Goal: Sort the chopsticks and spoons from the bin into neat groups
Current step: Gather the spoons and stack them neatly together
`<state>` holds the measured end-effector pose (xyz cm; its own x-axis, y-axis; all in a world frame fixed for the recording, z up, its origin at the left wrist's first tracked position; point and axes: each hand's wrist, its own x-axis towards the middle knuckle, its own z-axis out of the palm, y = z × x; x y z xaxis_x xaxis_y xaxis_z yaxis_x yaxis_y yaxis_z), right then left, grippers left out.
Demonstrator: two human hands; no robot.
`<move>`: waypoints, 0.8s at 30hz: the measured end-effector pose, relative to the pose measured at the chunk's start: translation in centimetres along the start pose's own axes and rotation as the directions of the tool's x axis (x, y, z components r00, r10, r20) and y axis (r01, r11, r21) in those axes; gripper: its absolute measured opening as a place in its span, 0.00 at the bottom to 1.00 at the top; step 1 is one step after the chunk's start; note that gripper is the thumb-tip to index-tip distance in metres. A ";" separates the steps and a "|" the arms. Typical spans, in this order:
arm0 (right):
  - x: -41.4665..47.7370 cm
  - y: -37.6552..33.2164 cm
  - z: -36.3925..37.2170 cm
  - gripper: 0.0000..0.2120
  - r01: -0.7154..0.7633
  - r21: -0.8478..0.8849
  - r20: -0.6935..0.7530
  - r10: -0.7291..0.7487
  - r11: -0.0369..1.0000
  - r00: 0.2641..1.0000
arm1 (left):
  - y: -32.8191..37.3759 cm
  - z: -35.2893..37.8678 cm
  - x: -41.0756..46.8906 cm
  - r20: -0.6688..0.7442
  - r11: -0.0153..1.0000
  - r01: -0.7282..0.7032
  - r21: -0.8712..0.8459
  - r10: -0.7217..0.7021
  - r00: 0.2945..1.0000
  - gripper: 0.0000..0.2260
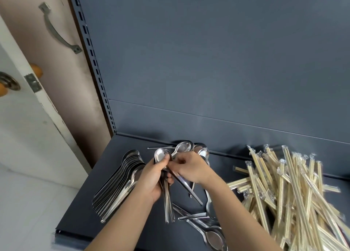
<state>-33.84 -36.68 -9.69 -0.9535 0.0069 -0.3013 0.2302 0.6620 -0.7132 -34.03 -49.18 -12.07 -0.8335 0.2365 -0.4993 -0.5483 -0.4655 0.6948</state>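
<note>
Your left hand [151,176] curls round a bunch of shiny steel spoons [167,203]; your right hand [191,167] pinches another long-handled steel spoon [183,147] beside it.

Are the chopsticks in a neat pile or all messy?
Messy. The wrapped chopsticks lie crisscrossed in a loose heap on the shelf.

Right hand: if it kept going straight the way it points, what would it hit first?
The bunch of spoons gripped in the left hand. The right hand points left at it, and its fingers seem to pinch one spoon there, though depth is unclear.
</note>
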 end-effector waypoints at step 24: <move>-12.1 7.5 -0.3 0.19 -0.344 -0.501 -0.057 0.366 0.794 0.929 | -2.9 0.3 -3.0 0.247 0.996 0.046 0.071 -0.062 0.967 0.05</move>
<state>-20.64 -31.63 -11.21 -0.8122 0.2914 -0.5054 0.4132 0.8989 -0.1456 -29.98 -48.28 -12.48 -0.7887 0.4687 -0.3979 -0.5893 -0.3921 0.7064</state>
